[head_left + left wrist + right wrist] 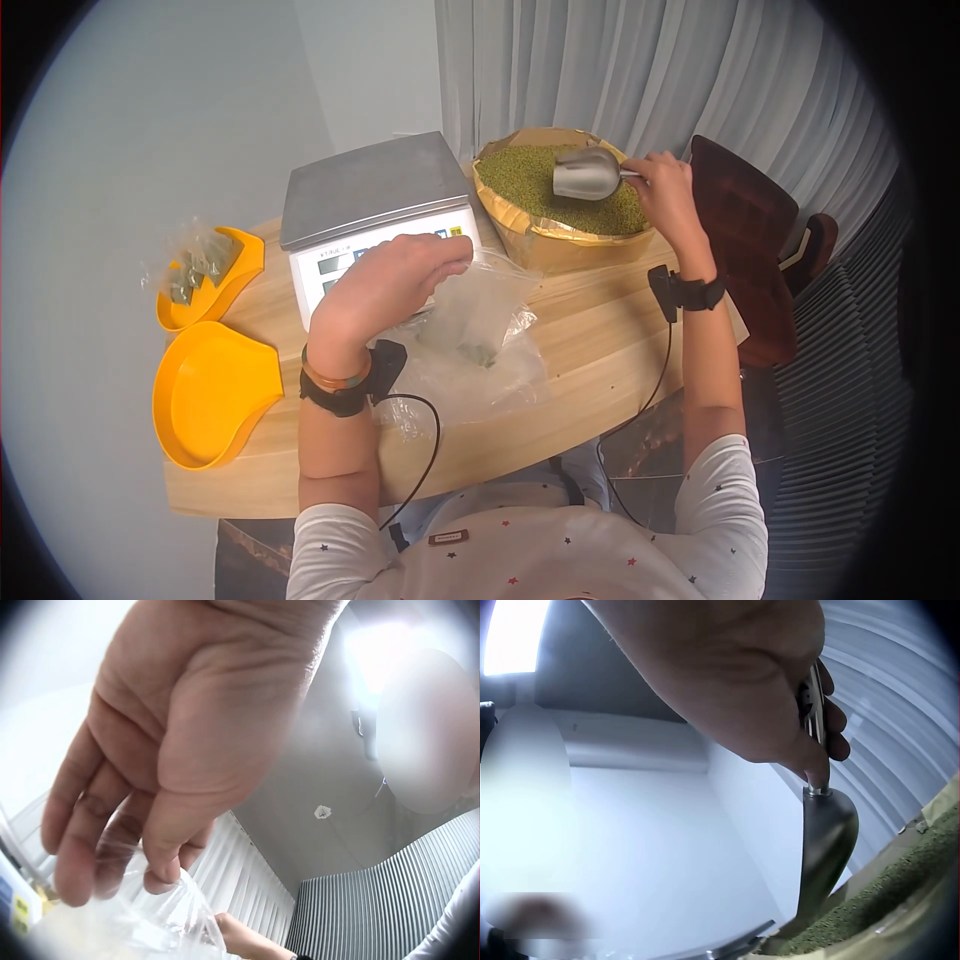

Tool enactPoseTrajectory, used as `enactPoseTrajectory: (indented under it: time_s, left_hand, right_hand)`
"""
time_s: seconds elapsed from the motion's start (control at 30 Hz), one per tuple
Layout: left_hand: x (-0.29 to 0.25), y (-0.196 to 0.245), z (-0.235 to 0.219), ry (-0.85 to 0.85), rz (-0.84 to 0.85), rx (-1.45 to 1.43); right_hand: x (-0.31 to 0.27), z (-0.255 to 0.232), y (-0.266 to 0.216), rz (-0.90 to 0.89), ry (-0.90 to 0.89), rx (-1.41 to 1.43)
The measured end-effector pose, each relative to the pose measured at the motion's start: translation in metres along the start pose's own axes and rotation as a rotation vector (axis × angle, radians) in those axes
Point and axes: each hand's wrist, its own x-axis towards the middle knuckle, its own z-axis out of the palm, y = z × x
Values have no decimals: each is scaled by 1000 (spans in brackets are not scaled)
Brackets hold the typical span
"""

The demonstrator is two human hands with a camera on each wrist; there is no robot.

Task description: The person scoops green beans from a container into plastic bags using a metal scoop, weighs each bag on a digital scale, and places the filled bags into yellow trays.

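Observation:
My left hand point(392, 278) pinches the upper edge of a clear plastic bag point(485, 300) in front of the scale. In the left wrist view the thumb and a finger meet on the thin film of the bag point(161, 907). A little dark green shows low in the bag. My right hand point(668, 195) grips the handle of a metal scoop point(587, 174). The scoop is over a tub point(540, 245) of small green grains point(520, 178), its edge close to them. In the right wrist view the fingers wrap the handle and the scoop point(829, 840) points down.
A scale with a steel platform point(375, 190) stands left of the tub. More clear plastic point(510, 385) lies on the wooden table point(590, 330). At the left are an orange-yellow tray point(215, 385) and another tray point(245, 265) bearing several small filled bags point(205, 262). A dark red chair point(745, 200) stands right.

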Motion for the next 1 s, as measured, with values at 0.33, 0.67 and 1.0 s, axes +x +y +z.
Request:
enactPoseTrajectory:
  time_s: [0.33, 0.67, 1.0]
  left_hand:
    - [3, 1, 1, 63, 45, -45]
    - [2, -3, 3, 66, 70, -39]
    - [3, -3, 3, 49, 17, -14]
  right_hand:
    - [-22, 84, 12, 137, -251, 104]
    - [-29, 88, 47, 557, -330, 685]
    - [-37, 83, 44, 557, -233, 819]
